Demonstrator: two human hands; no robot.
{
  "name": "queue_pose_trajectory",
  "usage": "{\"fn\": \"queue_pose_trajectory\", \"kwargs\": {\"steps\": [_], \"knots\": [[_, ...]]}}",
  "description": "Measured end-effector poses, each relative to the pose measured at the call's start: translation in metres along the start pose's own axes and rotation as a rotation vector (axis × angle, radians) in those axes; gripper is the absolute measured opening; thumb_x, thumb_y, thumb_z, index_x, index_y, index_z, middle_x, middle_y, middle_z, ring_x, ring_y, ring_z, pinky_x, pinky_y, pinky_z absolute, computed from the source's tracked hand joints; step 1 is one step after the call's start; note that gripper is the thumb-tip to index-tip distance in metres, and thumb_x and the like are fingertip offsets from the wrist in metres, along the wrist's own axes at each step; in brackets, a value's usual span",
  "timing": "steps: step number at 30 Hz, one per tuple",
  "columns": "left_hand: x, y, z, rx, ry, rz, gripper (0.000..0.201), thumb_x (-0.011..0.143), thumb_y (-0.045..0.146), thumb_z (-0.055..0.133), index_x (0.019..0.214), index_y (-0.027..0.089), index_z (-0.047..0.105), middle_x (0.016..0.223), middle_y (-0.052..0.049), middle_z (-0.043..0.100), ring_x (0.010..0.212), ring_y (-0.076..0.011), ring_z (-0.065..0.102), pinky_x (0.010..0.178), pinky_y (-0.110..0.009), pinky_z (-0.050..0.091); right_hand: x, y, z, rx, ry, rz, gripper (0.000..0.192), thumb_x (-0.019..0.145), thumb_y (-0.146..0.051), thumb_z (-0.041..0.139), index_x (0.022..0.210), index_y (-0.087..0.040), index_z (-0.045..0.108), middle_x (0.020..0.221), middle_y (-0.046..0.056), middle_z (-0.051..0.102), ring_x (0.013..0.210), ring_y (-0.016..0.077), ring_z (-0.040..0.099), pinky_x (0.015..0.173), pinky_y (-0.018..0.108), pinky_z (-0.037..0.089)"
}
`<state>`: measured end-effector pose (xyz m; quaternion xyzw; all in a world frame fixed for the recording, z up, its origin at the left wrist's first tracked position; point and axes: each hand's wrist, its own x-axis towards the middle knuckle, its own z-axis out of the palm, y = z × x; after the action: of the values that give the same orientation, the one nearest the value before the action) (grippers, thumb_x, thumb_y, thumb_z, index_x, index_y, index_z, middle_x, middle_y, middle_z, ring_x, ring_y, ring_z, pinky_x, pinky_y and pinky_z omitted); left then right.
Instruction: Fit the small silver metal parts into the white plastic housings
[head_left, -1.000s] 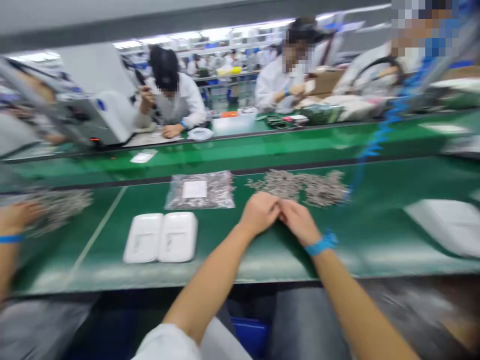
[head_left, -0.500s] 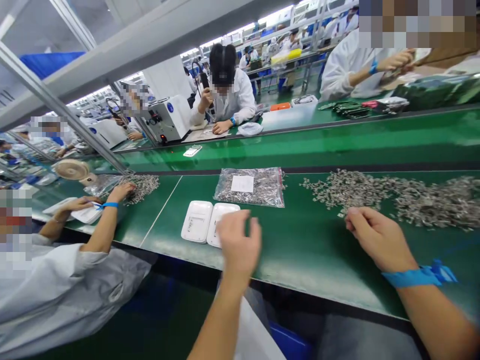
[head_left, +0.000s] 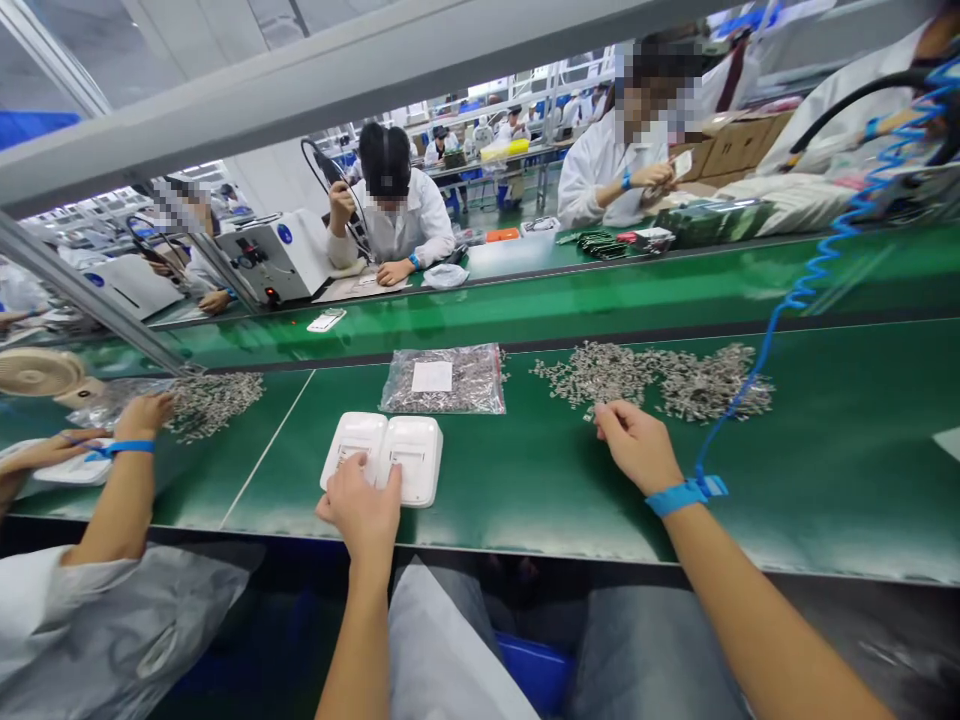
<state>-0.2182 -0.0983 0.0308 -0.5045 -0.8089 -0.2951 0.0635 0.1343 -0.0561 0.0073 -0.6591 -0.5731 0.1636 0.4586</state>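
White casings (head_left: 424, 465) under the left hand (head_left: 361, 505), loose metal parts (head_left: 600, 370) at the right fingertips (head_left: 604, 412)

Left hand: palm down, fingers loosely spread, gripping nothing visible. Two casings lie side by side below it. Forefinger over the recess of the left one, thumb over the near part of the right one; remaining fingers bent at the left casing's near corner. Whether the fingertips press or only hover, cannot tell.

Right hand (head_left: 639, 445): fingers curled, thumb and forefinger drawn together at the near edge of the loose parts. A small piece shows just ahead of the tips; whether they pinch it, cannot tell. Second heap (head_left: 709, 385) lies beyond and right of these fingers. Blue wristband (head_left: 679, 497) behind them on the wrist, coiled blue cord (head_left: 761, 350) rising from it, farther right.

Clear bag (head_left: 480, 385) of similar parts, white label (head_left: 433, 377) on top, lies beyond the left fingers and a little right of them, between the two hands. Green work surface (head_left: 525, 490) under all of it. Well left of the left fingers, a co-worker's hand (head_left: 142, 415) touches another heap (head_left: 217, 405).
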Motion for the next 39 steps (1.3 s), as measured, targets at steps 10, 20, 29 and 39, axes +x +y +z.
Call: {"fn": "queue_pose_trajectory", "kwargs": {"steps": [10,20,29,39], "knots": [[-0.079,0.033,-0.005,-0.108,-0.060,0.213,0.038,0.072,0.034,0.071,0.103,0.022,0.053,0.101,-0.006,0.064,0.098,-0.0302,0.058,0.089,-0.047,0.027,-0.001,-0.003,0.000,-0.026,-0.021,-0.020,0.042,0.087,-0.051,0.045,0.059,-0.021,0.052,0.054,0.001,0.056,0.052,0.0148,0.049,0.055,0.028,0.035],[-0.113,0.061,-0.007,-0.075,-0.034,0.341,0.039,0.076,0.038,0.071,0.106,0.021,0.053,0.099,-0.007,0.061,0.083,-0.0252,0.059,0.079,-0.042,0.026,-0.032,-0.034,-0.002,0.170,-0.235,-0.454,0.032,0.099,-0.038,0.041,0.088,-0.023,0.067,0.085,0.007,0.071,0.082,0.0218,0.058,0.073,0.036,0.047],[-0.107,0.063,-0.011,-0.066,-0.052,0.365,0.043,0.077,0.044,0.071,0.106,0.017,0.054,0.091,-0.006,0.061,0.076,-0.0218,0.058,0.077,-0.040,0.028,-0.038,-0.045,0.004,0.140,-0.250,-0.682,0.025,0.097,-0.028,0.046,0.082,-0.023,0.066,0.076,0.004,0.069,0.085,0.0237,0.055,0.075,0.043,0.044],[-0.122,0.034,-0.024,-0.144,-0.029,0.777,0.053,0.076,0.050,0.073,0.120,0.021,0.063,0.128,-0.017,0.052,0.109,-0.0341,0.048,0.087,-0.047,0.031,-0.037,-0.033,0.004,0.097,0.209,-0.365,0.024,0.094,-0.023,0.051,0.072,-0.022,0.061,0.070,0.003,0.061,0.066,0.0196,0.059,0.061,0.036,0.046]]}}
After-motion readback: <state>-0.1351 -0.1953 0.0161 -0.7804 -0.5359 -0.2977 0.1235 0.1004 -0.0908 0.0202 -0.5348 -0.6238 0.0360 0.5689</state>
